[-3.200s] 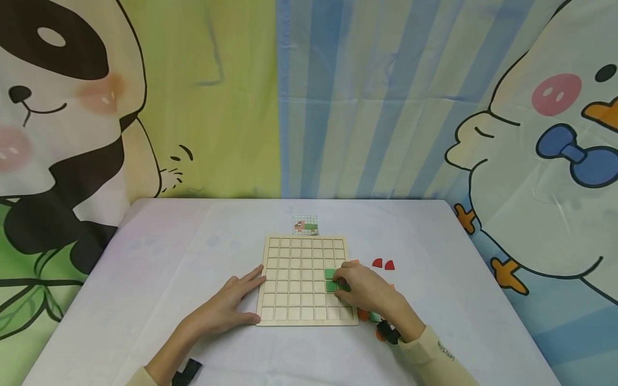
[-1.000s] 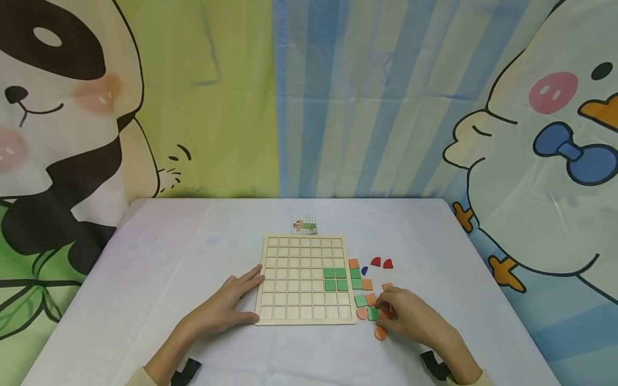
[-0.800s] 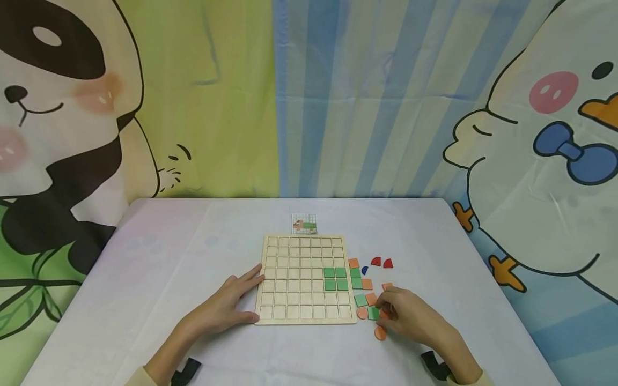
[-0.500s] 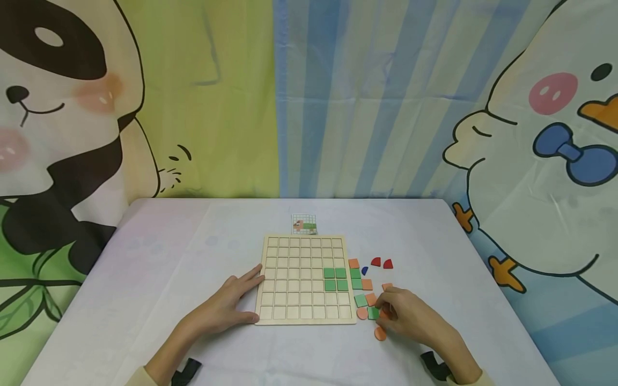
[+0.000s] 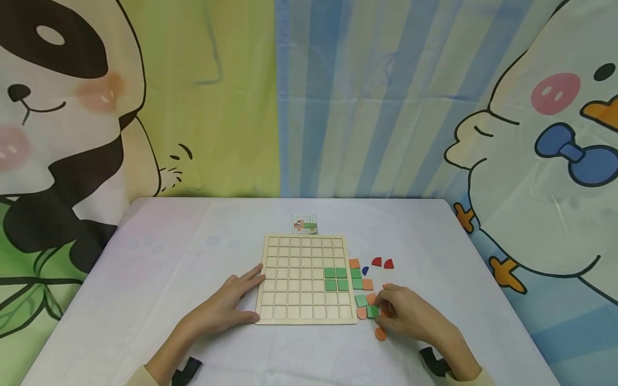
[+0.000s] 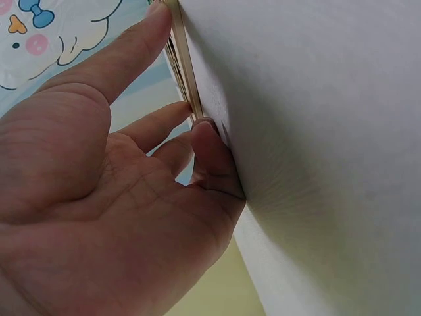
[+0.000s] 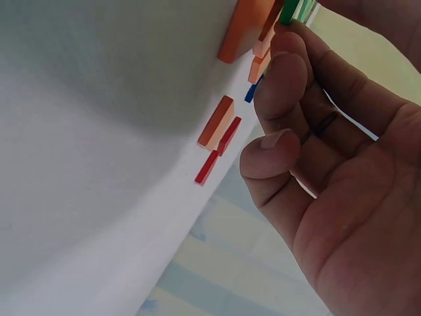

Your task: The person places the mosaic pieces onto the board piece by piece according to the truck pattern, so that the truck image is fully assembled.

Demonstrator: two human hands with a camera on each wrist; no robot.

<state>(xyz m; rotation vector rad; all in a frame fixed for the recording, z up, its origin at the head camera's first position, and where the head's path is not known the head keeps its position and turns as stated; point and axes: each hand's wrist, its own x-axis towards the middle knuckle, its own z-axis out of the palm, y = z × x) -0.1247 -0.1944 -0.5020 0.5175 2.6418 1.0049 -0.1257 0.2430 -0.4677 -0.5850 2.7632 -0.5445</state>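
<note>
1. Head view: left hand (image 5: 227, 303), fingers spread, touching the pale wooden gridded board (image 5: 293, 286) at its nine o'clock edge.
2. Right hand (image 5: 407, 313): pinching one green square tile (image 5: 372, 312), at the board's four o'clock.
3. Advised handling: grip opposite edges, lift level, leave salmon-orange round tile (image 5: 361, 313) at nine o'clock unnudged.

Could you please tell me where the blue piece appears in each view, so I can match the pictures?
Head: the blue piece, right of the wooden board, beside a green piece.
Left wrist: not in it.
Right wrist: blue piece upper right of centre, beside the fingers.
Head and right wrist share two red pieces: at its upper right and lower left respectively.
</note>
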